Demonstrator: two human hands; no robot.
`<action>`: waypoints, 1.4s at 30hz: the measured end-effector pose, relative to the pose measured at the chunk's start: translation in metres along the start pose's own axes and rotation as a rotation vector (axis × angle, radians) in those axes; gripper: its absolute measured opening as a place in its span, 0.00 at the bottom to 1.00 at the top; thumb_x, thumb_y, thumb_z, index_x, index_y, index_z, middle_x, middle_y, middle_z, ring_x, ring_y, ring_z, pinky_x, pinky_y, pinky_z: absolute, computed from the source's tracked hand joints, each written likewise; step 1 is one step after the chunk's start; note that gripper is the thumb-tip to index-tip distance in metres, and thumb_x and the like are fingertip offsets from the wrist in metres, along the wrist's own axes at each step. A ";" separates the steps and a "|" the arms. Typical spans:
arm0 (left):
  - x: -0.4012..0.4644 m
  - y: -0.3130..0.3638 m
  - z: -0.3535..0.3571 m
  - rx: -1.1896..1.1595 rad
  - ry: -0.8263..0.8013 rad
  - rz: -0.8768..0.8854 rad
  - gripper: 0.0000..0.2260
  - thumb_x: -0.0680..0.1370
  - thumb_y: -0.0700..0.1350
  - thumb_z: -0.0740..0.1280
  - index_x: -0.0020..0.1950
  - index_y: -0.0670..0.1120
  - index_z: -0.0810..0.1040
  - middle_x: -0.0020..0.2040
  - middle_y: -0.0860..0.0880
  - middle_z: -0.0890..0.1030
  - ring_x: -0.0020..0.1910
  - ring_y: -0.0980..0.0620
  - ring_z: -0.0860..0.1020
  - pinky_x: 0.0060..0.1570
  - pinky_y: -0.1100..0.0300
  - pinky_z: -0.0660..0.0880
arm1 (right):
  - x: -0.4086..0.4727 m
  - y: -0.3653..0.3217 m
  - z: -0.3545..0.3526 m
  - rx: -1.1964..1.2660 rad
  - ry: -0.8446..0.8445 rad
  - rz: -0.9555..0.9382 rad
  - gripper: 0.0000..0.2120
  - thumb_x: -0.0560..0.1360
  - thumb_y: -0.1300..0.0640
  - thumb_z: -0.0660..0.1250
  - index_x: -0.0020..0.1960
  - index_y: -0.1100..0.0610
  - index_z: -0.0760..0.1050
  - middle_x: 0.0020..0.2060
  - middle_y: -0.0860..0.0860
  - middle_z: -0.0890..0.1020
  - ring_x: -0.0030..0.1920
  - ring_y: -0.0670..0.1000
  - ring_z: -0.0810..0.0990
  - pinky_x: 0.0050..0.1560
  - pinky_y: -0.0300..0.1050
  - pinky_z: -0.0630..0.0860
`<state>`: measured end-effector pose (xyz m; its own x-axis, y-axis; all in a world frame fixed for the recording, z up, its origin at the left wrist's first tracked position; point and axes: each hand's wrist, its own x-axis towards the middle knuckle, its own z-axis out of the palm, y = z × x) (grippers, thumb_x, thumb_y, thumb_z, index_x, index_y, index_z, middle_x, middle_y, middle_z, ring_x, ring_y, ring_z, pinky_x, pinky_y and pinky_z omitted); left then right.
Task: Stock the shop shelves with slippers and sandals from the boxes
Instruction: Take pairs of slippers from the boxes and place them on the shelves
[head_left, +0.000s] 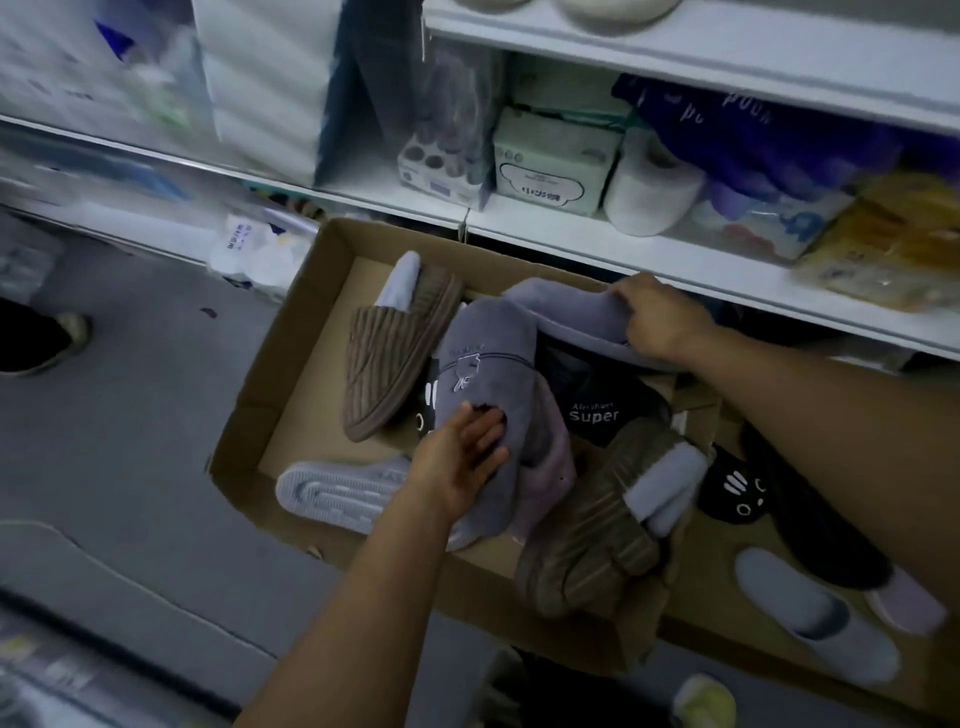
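Observation:
An open cardboard box (291, 358) on the floor holds several slippers. My left hand (457, 462) lies with straight fingers on a grey plush slipper (488, 364) in the middle of the box. My right hand (657, 319) grips the edge of a second grey plush slipper (566, 306) at the box's far side, under the lowest shelf. A brown ribbed slipper (395, 358) lies to the left, another brown one (597, 535) to the right. A pale grey slipper (332, 493) lies sole up at the front left.
White shelves (623, 239) above the box carry tissue packs and paper rolls (649, 187). A second box (727, 623) at the right holds black cat-face slippers (743, 493) and pale grey ones (810, 618). Another person's shoe (57, 343) stands on the grey floor, left.

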<state>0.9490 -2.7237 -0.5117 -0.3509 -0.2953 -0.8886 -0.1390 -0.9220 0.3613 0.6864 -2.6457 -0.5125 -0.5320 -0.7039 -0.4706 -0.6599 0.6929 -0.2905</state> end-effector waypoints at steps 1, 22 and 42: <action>0.002 0.002 -0.002 0.076 0.011 -0.012 0.13 0.82 0.49 0.58 0.60 0.44 0.75 0.49 0.49 0.82 0.52 0.52 0.78 0.42 0.56 0.75 | 0.007 -0.002 -0.002 -0.036 -0.024 -0.020 0.24 0.72 0.63 0.63 0.68 0.53 0.68 0.67 0.56 0.69 0.65 0.60 0.71 0.64 0.55 0.70; 0.022 0.040 -0.018 0.655 0.224 0.209 0.18 0.78 0.45 0.67 0.67 0.44 0.72 0.60 0.40 0.78 0.59 0.39 0.76 0.57 0.50 0.75 | -0.024 -0.019 -0.022 -0.416 0.069 -0.270 0.12 0.78 0.48 0.58 0.49 0.55 0.75 0.48 0.55 0.81 0.48 0.58 0.78 0.40 0.43 0.66; 0.017 0.034 -0.025 0.610 0.201 0.209 0.19 0.78 0.37 0.66 0.69 0.39 0.71 0.63 0.39 0.76 0.62 0.39 0.75 0.64 0.45 0.72 | -0.062 -0.007 0.020 -0.163 -0.048 0.013 0.08 0.77 0.52 0.62 0.47 0.56 0.75 0.49 0.55 0.81 0.43 0.54 0.76 0.39 0.42 0.67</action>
<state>0.9617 -2.7665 -0.5221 -0.2563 -0.5474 -0.7967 -0.6054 -0.5517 0.5738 0.7350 -2.6035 -0.4979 -0.5179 -0.6842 -0.5134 -0.7323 0.6649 -0.1474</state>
